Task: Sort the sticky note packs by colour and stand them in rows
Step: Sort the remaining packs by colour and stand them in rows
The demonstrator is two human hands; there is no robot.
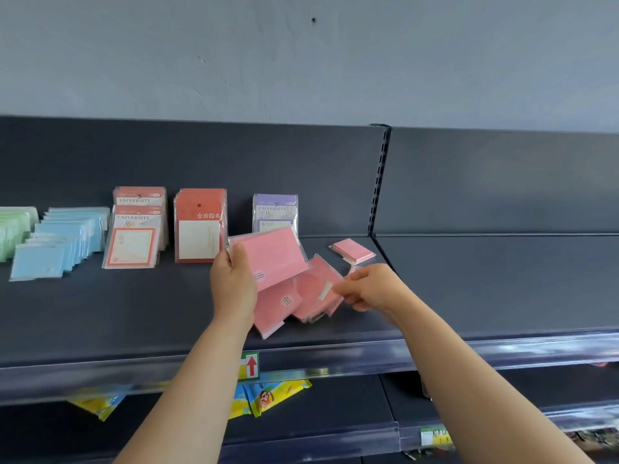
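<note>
Pink plastic-wrapped sticky note pack (271, 259), one, is lifted above the dark metal shelf (134, 313), its edge gripped by the left hand (232, 286); about three more lie in a heap (301, 296) beneath; one lone pack (351, 251) lies apart behind; the right hand (371, 289) is blurred at the heap, fingers curled; I cannot tell its grip.

The green packs (11, 229) run off the left edge, so their row cannot be counted. The right hand (368, 288) is smeared by blur, and I cannot tell whether its fingertips pinch the leaning pink packs (308, 283) or merely touch them. The raised pink pack (268, 259), gripped in the left hand (232, 286), covers the foot of the purple pack (274, 212). Print on the round stickers is too small to read. Below, the yellow packets (268, 396) are half hidden behind the shelf lip (335, 360), and the label (433, 435) at lower right is only a blur.
</note>
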